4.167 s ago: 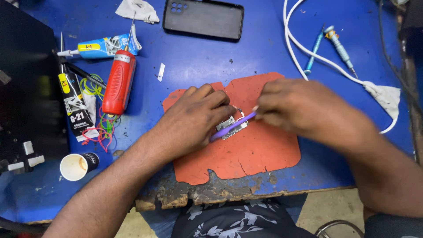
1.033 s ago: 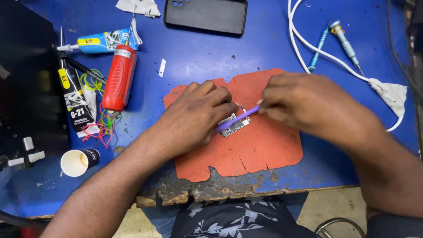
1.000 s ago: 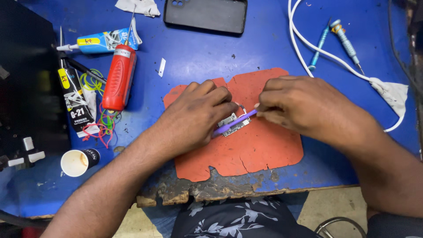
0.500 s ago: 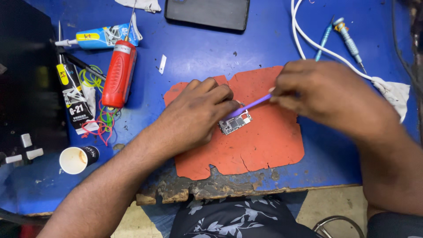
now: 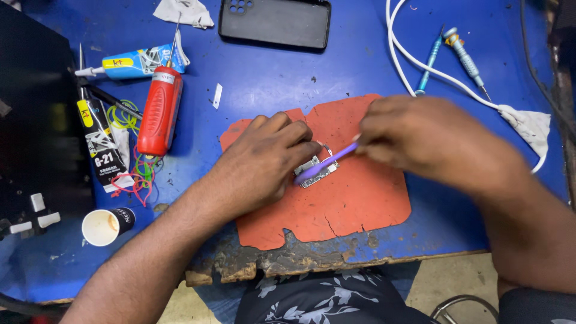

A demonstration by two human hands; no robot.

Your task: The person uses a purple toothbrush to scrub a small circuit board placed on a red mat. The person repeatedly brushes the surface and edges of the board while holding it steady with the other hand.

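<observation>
Blue bench (image 5: 360, 66), left to right: a red tool (image 5: 159, 111) lies beside glue tubes (image 5: 135, 62); on the orange mat (image 5: 348, 204) the left hand (image 5: 264, 165) pins a small circuit board (image 5: 318, 172) with its fingertips; the right hand (image 5: 432, 144), blurred, appears pinched on a purple brush (image 5: 324, 164) whose tip touches the board.

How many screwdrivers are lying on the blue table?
2, both at the upper right by the white cable: a slim blue screwdriver and a thicker blue screwdriver. Others may be hidden.
</observation>
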